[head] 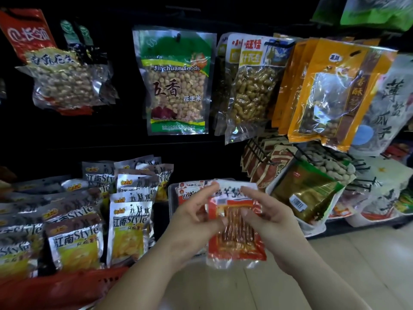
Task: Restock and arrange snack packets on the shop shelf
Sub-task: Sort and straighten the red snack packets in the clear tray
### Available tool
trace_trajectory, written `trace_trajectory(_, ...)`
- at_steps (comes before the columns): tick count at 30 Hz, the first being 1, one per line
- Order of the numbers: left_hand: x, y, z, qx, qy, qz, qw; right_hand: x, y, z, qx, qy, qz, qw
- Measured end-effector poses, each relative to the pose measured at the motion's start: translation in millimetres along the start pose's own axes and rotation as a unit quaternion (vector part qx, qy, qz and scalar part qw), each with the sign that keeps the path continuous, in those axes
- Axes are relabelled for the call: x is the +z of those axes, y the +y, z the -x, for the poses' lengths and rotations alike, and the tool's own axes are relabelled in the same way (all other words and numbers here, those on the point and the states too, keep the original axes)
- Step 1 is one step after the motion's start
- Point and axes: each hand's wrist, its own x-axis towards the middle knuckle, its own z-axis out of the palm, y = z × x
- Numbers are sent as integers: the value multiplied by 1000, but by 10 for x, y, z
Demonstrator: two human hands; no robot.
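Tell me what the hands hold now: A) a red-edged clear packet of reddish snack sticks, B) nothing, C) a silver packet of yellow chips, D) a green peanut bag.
A: the left hand and right hand both grip the red-edged clear packet of reddish snack sticks by its sides.

Red and white on the snack packet, clear window over orange-red strips. Green bands on the clear peanut bag, pale tan inside. Orange with a brown stripe on the hanging pouches. Silver, yellow and black lettering on the shelf packets. Red for the basket. Pale wood grain across the floor.
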Motion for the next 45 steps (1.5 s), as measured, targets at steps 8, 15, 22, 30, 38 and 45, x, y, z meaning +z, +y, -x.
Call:
trace_trajectory(8, 5, -126, -47, -21, -12, -65, 998, -149, -21, 51, 25, -109, 6, 994)
trace_trajectory(15, 81, -247, -61, 137, 54, -219, 965, 17, 25, 82, 0, -96, 78, 992)
trace_trajectory(22, 10, -197, -111, 86, 54, -120, 988, 120, -16, 131, 7, -168, 48, 985)
trace_trajectory(30, -408, -293, -250, 43, -14, -147, 988, 162, 215, -273, -115, -15, 352, 929)
trace_trajectory(38, -907, -719, -624, -1, 167, -193, 967, 632, 570, -1181, -58, -87, 504, 857)
trace_trajectory(45, -1138, -994, -1047, -33, 166, -438, 883, 897, 1290, -1835, -62, -58, 558, 826)
